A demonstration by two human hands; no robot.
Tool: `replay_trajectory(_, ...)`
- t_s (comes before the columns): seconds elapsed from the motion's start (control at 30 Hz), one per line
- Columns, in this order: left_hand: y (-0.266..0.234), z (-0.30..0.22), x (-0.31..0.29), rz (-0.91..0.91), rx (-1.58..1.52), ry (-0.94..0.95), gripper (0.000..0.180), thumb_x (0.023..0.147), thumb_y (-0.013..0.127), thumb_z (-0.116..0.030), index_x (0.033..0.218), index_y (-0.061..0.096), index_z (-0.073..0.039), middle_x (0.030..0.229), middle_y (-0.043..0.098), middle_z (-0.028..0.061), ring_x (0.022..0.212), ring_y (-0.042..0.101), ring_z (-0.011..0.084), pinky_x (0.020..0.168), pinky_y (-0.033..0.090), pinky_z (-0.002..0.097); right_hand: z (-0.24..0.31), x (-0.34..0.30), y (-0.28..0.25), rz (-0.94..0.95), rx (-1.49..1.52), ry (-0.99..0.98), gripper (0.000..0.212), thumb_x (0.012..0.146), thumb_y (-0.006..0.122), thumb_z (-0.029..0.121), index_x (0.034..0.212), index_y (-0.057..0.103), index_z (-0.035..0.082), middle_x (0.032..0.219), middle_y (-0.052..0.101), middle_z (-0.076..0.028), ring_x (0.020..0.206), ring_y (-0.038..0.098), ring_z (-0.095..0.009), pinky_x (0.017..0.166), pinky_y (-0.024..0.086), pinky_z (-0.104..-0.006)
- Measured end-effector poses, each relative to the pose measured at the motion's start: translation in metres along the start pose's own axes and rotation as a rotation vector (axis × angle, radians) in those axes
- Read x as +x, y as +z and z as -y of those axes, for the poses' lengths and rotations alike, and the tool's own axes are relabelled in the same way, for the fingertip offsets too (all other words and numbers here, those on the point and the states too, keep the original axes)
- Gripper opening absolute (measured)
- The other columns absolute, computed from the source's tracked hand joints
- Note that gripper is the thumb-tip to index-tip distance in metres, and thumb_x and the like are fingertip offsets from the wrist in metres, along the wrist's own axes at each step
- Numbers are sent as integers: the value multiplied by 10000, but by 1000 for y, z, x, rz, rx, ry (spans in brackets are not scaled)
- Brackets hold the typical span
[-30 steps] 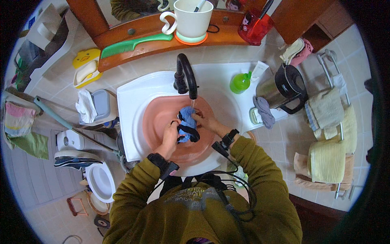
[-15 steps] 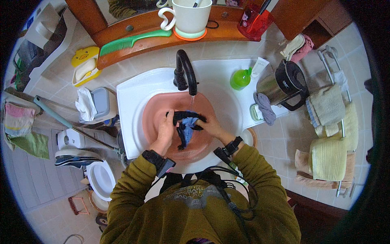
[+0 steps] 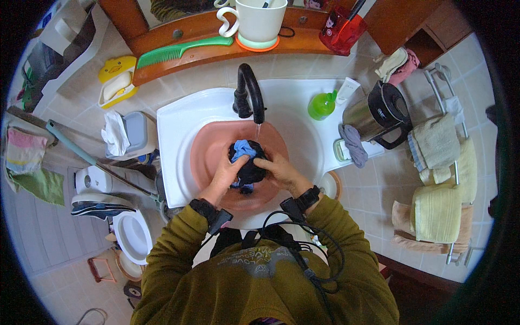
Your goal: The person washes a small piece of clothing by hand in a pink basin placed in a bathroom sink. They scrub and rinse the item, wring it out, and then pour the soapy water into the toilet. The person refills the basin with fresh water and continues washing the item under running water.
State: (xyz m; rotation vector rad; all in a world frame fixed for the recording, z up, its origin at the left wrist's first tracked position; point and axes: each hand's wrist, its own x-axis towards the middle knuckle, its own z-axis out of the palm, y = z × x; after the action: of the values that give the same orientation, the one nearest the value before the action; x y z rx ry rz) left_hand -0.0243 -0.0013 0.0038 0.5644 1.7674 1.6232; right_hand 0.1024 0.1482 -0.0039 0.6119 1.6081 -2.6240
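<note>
A wet black-and-blue cloth garment [image 3: 250, 169] is bunched up between my two hands, over a pink plastic basin [image 3: 206, 146]. My left hand [image 3: 232, 172] grips its left side, the thumb lying across it near a blue fold. On the other side my right hand [image 3: 275, 168] has its fingers closed on the black part. The basin sits in the white sink [image 3: 172, 116]. Water runs from the black faucet [image 3: 248, 89] just beyond the cloth. What kind of garment it is, I cannot tell.
Right of the faucet stand a green pump bottle [image 3: 322, 105], a white tube [image 3: 347, 90] and a steel kettle [image 3: 376, 112]. A grey cloth [image 3: 353, 145] hangs by a soap dish. Above, a wooden shelf [image 3: 206, 58] bears a green comb and a white cup [image 3: 261, 24].
The cloth was spread loosely between my hands and is now gathered into a tight bundle, its blue part on top. My hands have come closer together. The view has shifted slightly.
</note>
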Motion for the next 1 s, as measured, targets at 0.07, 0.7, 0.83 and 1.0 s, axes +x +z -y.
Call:
replay_trajectory(0.07,-2,6,1,47,7,-82,631,897,710,-166,1416,417,40,1281,567,166,1202,543,232,1035,424,348,1,3,-4,-141,-183,-125,480,962,652,203,1388,516,29,1270,606,-67,1112,579,-148,984,464,-311)
replay_trajectory(0.7,7,-39,15,64,298,224,197,953,645,-176,1041,714,-14,835,690,38,745,610,94,675,501,272,5,16,-17,-172,-530,-123,591,647,872,233,1170,654,64,1181,636,-155,1091,598,-334,953,477,-427)
replay_trajectory(0.83,-15,-25,15,16,306,67,157,946,644,-141,980,702,1,778,639,34,713,588,82,636,478,260,3,6,-32,-370,-1105,-289,261,807,707,115,1033,669,-9,1228,616,-149,1070,631,-270,868,532,-363)
replay_trajectory(1.0,-18,-14,21,-31,356,163,244,974,607,-207,900,682,14,745,608,12,683,557,79,606,456,271,13,-3,-34,-492,-727,-237,277,878,632,155,1114,616,12,1145,642,-116,959,652,-248,817,549,-357)
